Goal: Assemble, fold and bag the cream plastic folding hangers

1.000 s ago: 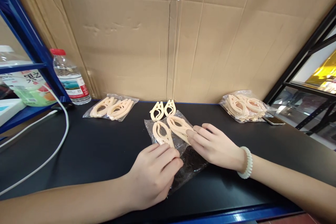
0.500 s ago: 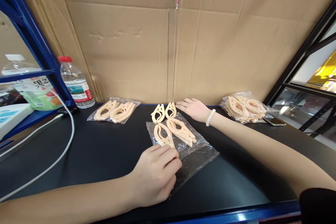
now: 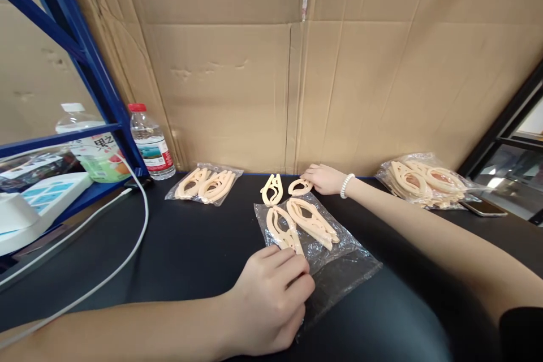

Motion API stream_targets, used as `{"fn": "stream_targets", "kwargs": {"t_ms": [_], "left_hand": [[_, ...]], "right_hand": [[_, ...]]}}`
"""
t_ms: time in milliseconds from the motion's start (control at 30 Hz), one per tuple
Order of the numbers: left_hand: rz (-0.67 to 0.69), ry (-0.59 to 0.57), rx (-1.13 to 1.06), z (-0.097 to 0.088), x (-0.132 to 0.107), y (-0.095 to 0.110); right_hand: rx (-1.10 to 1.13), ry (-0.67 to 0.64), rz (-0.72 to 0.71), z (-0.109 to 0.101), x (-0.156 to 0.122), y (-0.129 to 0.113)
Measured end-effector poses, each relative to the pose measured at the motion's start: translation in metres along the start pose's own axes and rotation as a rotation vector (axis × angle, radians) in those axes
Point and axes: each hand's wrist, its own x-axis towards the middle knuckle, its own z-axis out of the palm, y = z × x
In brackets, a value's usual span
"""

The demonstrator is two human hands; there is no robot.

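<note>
A clear plastic bag (image 3: pixel 339 263) lies on the black tabletop (image 3: pixel 178 243) with beige plastic clips (image 3: pixel 311 220) on top of it. My left hand (image 3: pixel 271 300) rests curled on the bag's near left edge, its fingertips pressing the plastic beside a clip. My right hand (image 3: pixel 324 179), with a white bead bracelet at the wrist, reaches to the back of the table and pinches a loose beige clip (image 3: pixel 299 186). Another loose clip (image 3: pixel 271 190) lies just left of it.
A filled bag of clips (image 3: pixel 207 184) lies at the back left, and a fuller bag (image 3: pixel 424 181) at the back right beside a phone (image 3: pixel 483 206). A water bottle (image 3: pixel 150 141), a white cable (image 3: pixel 127 249) and blue shelving (image 3: pixel 80 51) stand left. Cardboard walls off the back.
My right hand left the bag, reached to the back of the table and took hold of the right loose clip, which now lies turned sideways. My left hand stayed on the bag.
</note>
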Motion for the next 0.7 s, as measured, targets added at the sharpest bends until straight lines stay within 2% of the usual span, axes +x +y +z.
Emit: {"fn": "stream_targets", "kwargs": {"t_ms": [200,367,500,533,600,700], "left_hand": [[-0.003,0.005,-0.021,0.000,0.000,0.000],[0.005,0.036,0.017,0.001,0.001,0.001],[0.001,0.055,0.021,0.004,0.001,0.000],[-0.005,0.059,0.018,0.005,0.001,0.000],[-0.019,0.061,0.010,0.006,0.001,0.000],[-0.051,0.045,0.005,0.007,0.001,0.000]], "right_hand": [[0.078,0.033,0.093,-0.002,-0.064,0.013],[0.145,0.175,0.172,-0.028,-0.118,0.002],[0.164,0.343,0.231,-0.063,-0.158,-0.025],[0.151,0.434,0.251,-0.072,-0.167,-0.035],[0.132,0.557,0.296,-0.091,-0.181,-0.059],[0.090,0.649,0.351,-0.114,-0.197,-0.100]]}}
